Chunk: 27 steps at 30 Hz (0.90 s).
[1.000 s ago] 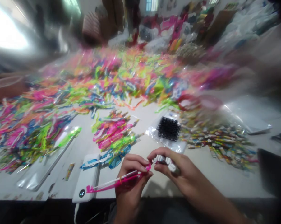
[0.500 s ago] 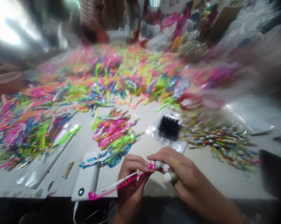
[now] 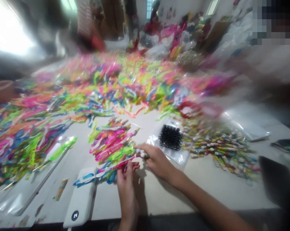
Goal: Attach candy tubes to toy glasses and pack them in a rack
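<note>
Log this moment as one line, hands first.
Left hand: at pink glasses, grip unclear | Right hand: holding small tubes | Near left hand: colourful glasses pile | Beyond right hand: black mesh

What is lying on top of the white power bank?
Blue glasses lie partly across the far end of the power bank; a small lit display shows at its near end. Whatever the glasses cover cannot be seen.

Glaring white at upper left, shadowing the surface (image 3: 169, 195) softly, blurring and stretching toward edges, pixelating upper right.
</note>
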{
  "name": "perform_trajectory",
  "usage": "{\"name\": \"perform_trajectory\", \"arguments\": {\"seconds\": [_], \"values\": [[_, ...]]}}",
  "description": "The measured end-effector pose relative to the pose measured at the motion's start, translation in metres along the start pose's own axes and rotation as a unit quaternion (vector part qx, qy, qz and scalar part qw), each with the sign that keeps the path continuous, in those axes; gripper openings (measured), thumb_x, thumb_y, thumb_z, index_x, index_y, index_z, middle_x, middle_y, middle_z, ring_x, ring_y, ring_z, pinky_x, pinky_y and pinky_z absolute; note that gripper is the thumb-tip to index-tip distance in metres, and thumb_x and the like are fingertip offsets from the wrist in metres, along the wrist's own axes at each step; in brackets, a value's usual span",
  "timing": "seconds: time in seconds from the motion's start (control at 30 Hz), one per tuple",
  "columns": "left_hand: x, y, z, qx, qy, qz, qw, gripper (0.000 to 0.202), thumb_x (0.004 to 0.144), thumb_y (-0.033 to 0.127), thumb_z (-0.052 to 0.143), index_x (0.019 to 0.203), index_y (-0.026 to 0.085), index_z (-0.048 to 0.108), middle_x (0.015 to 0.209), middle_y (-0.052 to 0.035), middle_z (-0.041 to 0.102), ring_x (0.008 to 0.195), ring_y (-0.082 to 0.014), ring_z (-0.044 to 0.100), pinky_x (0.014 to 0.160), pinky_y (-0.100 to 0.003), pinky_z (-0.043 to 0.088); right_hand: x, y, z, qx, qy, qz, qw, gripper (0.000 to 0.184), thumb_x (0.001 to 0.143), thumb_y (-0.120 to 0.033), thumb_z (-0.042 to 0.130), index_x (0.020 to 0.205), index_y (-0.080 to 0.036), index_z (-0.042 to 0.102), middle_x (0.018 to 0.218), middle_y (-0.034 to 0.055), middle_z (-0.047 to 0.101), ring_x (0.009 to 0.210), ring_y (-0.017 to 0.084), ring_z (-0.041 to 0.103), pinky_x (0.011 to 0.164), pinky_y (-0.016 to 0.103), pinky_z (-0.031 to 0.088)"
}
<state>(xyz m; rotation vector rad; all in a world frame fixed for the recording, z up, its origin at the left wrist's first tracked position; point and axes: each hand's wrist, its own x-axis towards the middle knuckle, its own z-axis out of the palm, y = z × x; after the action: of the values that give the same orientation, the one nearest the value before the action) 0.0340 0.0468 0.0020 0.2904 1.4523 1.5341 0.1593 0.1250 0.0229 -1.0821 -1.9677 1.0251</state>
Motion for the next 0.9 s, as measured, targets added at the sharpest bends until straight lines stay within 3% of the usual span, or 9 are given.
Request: {"name": "perform_trajectory", "arguments": {"seconds": [0.1, 0.23, 0.33, 0.43, 0.5, 0.6, 0.77, 0.83, 0.9], "values": [[-0.001, -0.002, 0.003, -0.083, 0.02, -0.033, 0.996, 0.045, 0.089, 0.047, 0.078, 0.121, 0.016, 0.072, 0.112, -0.0114, 0.079, 0.104, -0.0238, 0.077, 0.09, -0.034, 0.061, 0.024, 0.0, 0.01, -0.001, 0.02, 0.014, 1.0, 0.052, 0.091, 0.004, 0.05, 0.13, -0.02, 0.073, 0.125, 0.0058, 0.076, 0.108, 0.018, 0.072, 0.096, 0.028, 0.053], [0.01, 0.011, 0.002, -0.109, 0.019, 0.017, 0.994, 0.042, 0.095, 0.049, 0.071, 0.121, 0.016, 0.074, 0.124, -0.013, 0.077, 0.12, -0.0276, 0.072, 0.096, -0.037, 0.062, 0.045, 0.006, 0.005, -0.051, -0.002, 0.015, 0.999, 0.047, 0.096, 0.0, 0.048, 0.132, -0.02, 0.071, 0.123, 0.0026, 0.077, 0.104, 0.014, 0.073, 0.09, 0.02, 0.054], [0.022, 0.022, -0.004, -0.113, 0.01, 0.052, 0.992, 0.044, 0.095, 0.042, 0.074, 0.132, 0.02, 0.07, 0.13, -0.0105, 0.075, 0.123, -0.0254, 0.07, 0.101, -0.036, 0.059, 0.067, 0.03, -0.023, -0.154, 0.003, 0.05, 0.987, 0.048, 0.098, -0.001, 0.049, 0.14, -0.018, 0.065, 0.139, 0.0087, 0.07, 0.123, 0.018, 0.067, 0.107, 0.026, 0.048], [0.025, 0.027, -0.009, -0.135, 0.031, 0.081, 0.987, 0.05, 0.091, 0.034, 0.079, 0.137, 0.02, 0.067, 0.123, -0.0088, 0.076, 0.115, -0.0223, 0.073, 0.102, -0.032, 0.057, 0.094, 0.062, -0.063, -0.279, 0.014, 0.124, 0.952, 0.042, 0.103, -0.006, 0.048, 0.144, -0.01, 0.059, 0.146, 0.0197, 0.062, 0.135, 0.026, 0.059, 0.118, 0.041, 0.041], [0.023, 0.026, -0.01, -0.145, 0.026, 0.104, 0.984, 0.053, 0.089, 0.033, 0.08, 0.139, 0.02, 0.066, 0.117, -0.0079, 0.077, 0.108, -0.0208, 0.075, 0.098, -0.03, 0.058, 0.109, 0.08, -0.087, -0.344, 0.011, 0.168, 0.924, 0.036, 0.106, -0.019, 0.056, 0.141, -0.011, 0.059, 0.143, 0.0177, 0.062, 0.129, 0.029, 0.062, 0.113, 0.051, 0.047], [0.019, 0.022, -0.009, -0.141, -0.014, 0.121, 0.983, 0.053, 0.086, 0.033, 0.081, 0.135, 0.021, 0.065, 0.106, -0.0059, 0.077, 0.091, -0.0189, 0.076, 0.085, -0.028, 0.06, 0.12, 0.093, -0.108, -0.403, -0.023, 0.192, 0.894, 0.032, 0.104, -0.031, 0.066, 0.131, -0.014, 0.064, 0.133, 0.0125, 0.065, 0.116, 0.026, 0.066, 0.102, 0.05, 0.055], [0.012, 0.011, -0.001, -0.087, -0.079, 0.114, 0.987, 0.038, 0.092, 0.035, 0.076, 0.125, 0.021, 0.063, 0.094, -0.0041, 0.075, 0.074, -0.0183, 0.073, 0.07, -0.029, 0.06, 0.113, 0.069, -0.11, -0.394, -0.052, 0.122, 0.909, 0.021, 0.104, -0.013, 0.057, 0.123, -0.013, 0.067, 0.128, 0.012, 0.067, 0.104, 0.022, 0.069, 0.094, 0.04, 0.056], [0.007, 0.009, 0.003, -0.033, -0.095, 0.143, 0.985, 0.033, 0.098, 0.039, 0.07, 0.124, 0.021, 0.064, 0.097, -0.0052, 0.075, 0.083, -0.0195, 0.073, 0.076, -0.031, 0.06, 0.097, 0.044, -0.105, -0.352, -0.035, 0.072, 0.933, 0.034, 0.102, -0.003, 0.048, 0.128, -0.015, 0.065, 0.131, 0.0122, 0.067, 0.105, 0.021, 0.068, 0.094, 0.034, 0.053], [0.002, 0.013, 0.005, 0.033, -0.107, 0.197, 0.974, 0.032, 0.102, 0.043, 0.065, 0.126, 0.022, 0.067, 0.111, -0.0076, 0.075, 0.103, -0.0213, 0.072, 0.091, -0.033, 0.059, 0.071, 0.014, -0.096, -0.291, -0.003, 0.033, 0.956, 0.038, 0.107, -0.009, 0.042, 0.141, -0.018, 0.057, 0.128, 0.0108, 0.067, 0.101, 0.017, 0.067, 0.089, 0.027, 0.052]]}}
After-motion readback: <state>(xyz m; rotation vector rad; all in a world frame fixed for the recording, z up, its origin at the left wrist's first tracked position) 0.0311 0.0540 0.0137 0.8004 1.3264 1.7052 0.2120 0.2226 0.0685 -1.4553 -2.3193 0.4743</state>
